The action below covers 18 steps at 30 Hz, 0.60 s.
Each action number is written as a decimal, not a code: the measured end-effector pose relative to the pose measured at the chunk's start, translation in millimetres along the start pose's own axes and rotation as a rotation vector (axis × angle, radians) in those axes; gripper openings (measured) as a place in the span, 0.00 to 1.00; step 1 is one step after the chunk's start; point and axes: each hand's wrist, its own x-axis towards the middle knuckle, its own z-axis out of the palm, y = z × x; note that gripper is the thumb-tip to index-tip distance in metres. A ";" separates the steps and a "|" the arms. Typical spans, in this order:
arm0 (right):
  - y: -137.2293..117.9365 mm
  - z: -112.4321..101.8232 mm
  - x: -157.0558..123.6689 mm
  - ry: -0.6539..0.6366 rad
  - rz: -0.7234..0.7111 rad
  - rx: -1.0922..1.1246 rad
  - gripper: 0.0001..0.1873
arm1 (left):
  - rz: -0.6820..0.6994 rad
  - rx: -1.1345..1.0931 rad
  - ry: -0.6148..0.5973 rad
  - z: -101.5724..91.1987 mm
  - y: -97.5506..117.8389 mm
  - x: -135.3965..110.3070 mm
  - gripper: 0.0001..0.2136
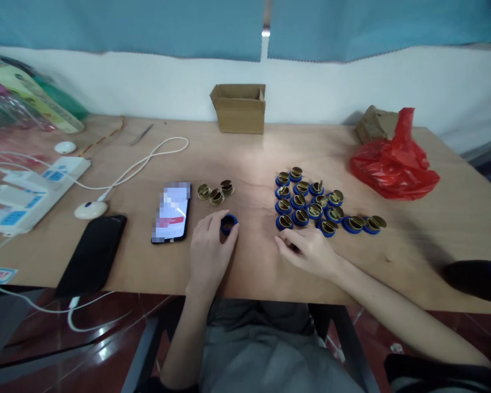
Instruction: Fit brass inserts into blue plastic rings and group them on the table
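Observation:
My left hand (208, 248) rests on the wooden table (253, 158) with its fingers curled round a small blue ring (228, 224). My right hand (306, 251) lies just below a cluster of several blue rings with brass parts set in them (311, 204); its fingers are pinched together on something small and dark that I cannot make out. Three loose brass parts (216, 192) lie above my left hand, beside a lit phone (171, 213).
A dark phone (94, 251) and a white power strip (28, 191) with cables sit at the left. A small cardboard box (239, 107) stands at the back. A red plastic bag (393, 158) lies at the right, by a brown packet (374, 123).

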 end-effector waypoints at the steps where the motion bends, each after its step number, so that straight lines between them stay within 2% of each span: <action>1: -0.1 -0.3 0.6 0.000 -0.003 0.002 0.18 | 0.000 -0.003 0.002 1.3 0.3 -0.8 0.15; 5: -0.7 -0.2 1.1 -0.010 -0.013 0.006 0.18 | 0.011 -0.017 -0.019 -0.3 2.8 -2.0 0.12; 7: -0.6 0.4 0.5 -0.013 -0.014 0.011 0.19 | 0.017 -0.019 0.023 -6.5 2.7 4.0 0.12; 9: 0.0 0.9 -0.1 -0.014 -0.016 0.018 0.19 | 0.014 -0.002 0.076 -15.9 -0.3 17.6 0.14; 11: 0.8 1.4 -0.6 -0.020 -0.015 0.027 0.19 | -0.017 0.037 0.067 -26.5 -7.4 38.1 0.15; 14: 2.0 2.0 -1.3 -0.025 -0.006 0.039 0.18 | 0.005 0.097 -0.026 -37.5 -25.2 73.1 0.18; 18: 2.0 1.9 -1.6 -0.029 -0.003 0.038 0.19 | 0.044 0.220 -0.197 -36.8 -48.3 104.0 0.22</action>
